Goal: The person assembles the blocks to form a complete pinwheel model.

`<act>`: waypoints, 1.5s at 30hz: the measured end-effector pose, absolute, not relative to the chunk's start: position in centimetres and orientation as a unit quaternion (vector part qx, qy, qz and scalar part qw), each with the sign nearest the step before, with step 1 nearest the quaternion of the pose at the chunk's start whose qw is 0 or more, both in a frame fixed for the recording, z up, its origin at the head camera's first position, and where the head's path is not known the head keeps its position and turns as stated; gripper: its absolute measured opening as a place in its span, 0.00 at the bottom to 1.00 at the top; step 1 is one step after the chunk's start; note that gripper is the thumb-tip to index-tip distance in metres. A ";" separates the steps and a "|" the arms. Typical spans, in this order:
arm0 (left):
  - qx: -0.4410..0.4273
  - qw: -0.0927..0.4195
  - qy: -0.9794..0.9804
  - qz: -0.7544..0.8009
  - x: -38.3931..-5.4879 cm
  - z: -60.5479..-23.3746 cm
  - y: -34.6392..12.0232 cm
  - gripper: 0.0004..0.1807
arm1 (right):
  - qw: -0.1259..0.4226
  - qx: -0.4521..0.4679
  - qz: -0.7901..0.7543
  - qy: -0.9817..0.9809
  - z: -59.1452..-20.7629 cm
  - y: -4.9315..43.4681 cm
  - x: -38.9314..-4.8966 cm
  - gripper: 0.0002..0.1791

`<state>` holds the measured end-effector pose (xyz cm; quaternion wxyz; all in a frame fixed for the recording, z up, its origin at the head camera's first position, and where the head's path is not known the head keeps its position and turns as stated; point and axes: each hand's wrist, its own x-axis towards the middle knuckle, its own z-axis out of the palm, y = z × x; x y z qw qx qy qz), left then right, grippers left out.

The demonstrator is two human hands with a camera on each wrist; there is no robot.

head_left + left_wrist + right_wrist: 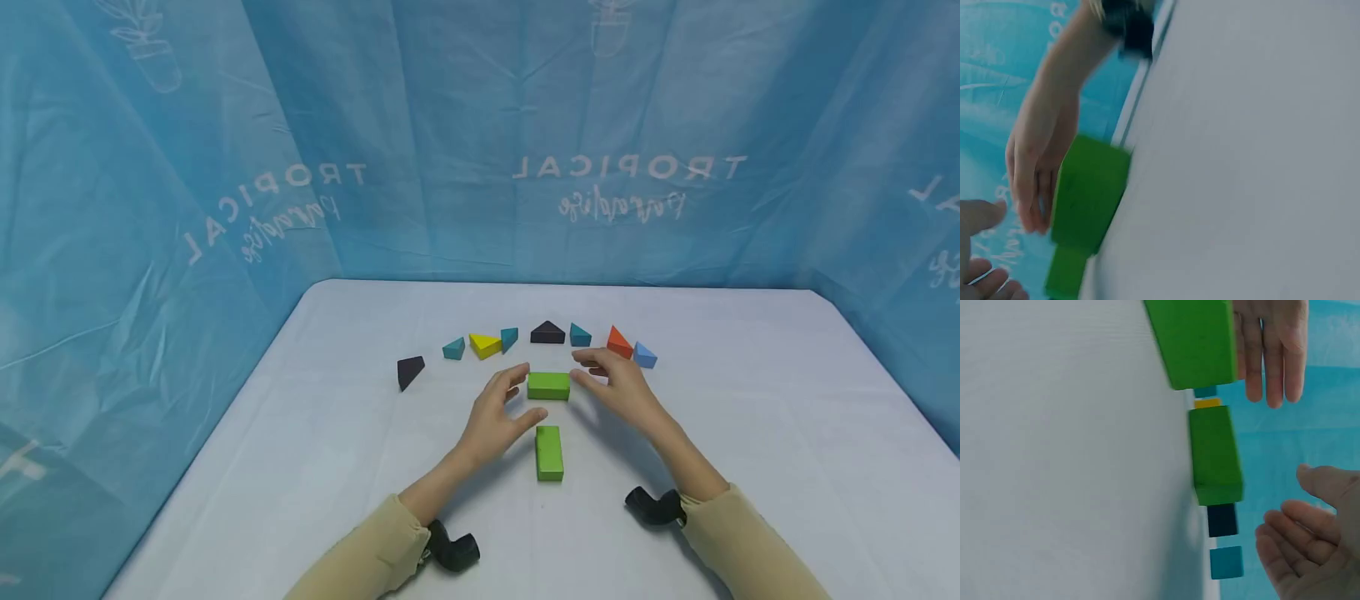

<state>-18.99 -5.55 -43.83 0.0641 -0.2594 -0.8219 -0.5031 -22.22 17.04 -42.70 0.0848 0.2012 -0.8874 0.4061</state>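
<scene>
Two green rectangular blocks lie on the white table in the head view: a crosswise block (548, 387) and, closer to me, a lengthwise block (549, 454). My left hand (495, 421) is on the left of the crosswise block, fingers spread and relaxed, its thumb just above the far end of the lengthwise one. On the other side, my right hand (621, 388) has its fingertips close to the crosswise block's right end. The right wrist view shows an empty palm for the right hand (1313, 544), apart from the blocks. Neither hand holds anything.
Behind the green blocks runs an arc of small blocks: a black piece (410, 372), a yellow triangle (485, 346), a black triangle (547, 333), a red triangle (619, 342), a light-blue triangle (644, 356) and several teal ones. Blue printed curtains (480, 225) surround the table.
</scene>
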 end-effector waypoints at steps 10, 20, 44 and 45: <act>-0.234 0.043 -0.854 -0.462 -18.3 -45.8 -5.5 0.42 | 0.046 0.196 0.443 -0.874 -44.8 16.6 -22.8 0.19; -0.229 0.050 -0.858 -0.458 -18.1 -46.3 -5.6 0.43 | 0.068 0.200 0.403 -0.890 -45.4 15.6 -21.9 0.21; -0.201 0.004 -0.865 -0.460 -18.3 -46.1 -5.5 0.42 | -0.063 0.232 0.505 -0.829 -45.4 15.2 -24.5 0.25; -0.202 0.006 -0.865 -0.459 -18.3 -46.1 -5.5 0.42 | -0.059 0.229 0.499 -0.834 -45.5 15.2 -24.5 0.25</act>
